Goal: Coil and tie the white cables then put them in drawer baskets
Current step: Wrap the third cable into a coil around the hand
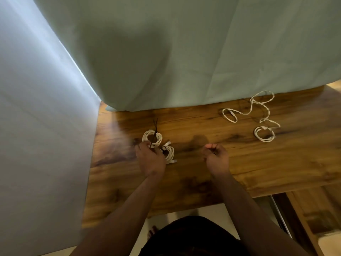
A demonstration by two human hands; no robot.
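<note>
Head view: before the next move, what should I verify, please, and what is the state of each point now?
1. Far coil wound round: ok.
2. Dark tie through far coil, fastened: cannot tell.
3. Left hand grips far coil: ok.
4. Near coil tied: ok.
5. Loose cable coiled: not ok.
6. Right hand pinches a spare tie: cannot tell.

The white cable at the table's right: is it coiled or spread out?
Spread out. The white cable lies in loose, wandering loops on the wooden table, with no tie around it.
</note>
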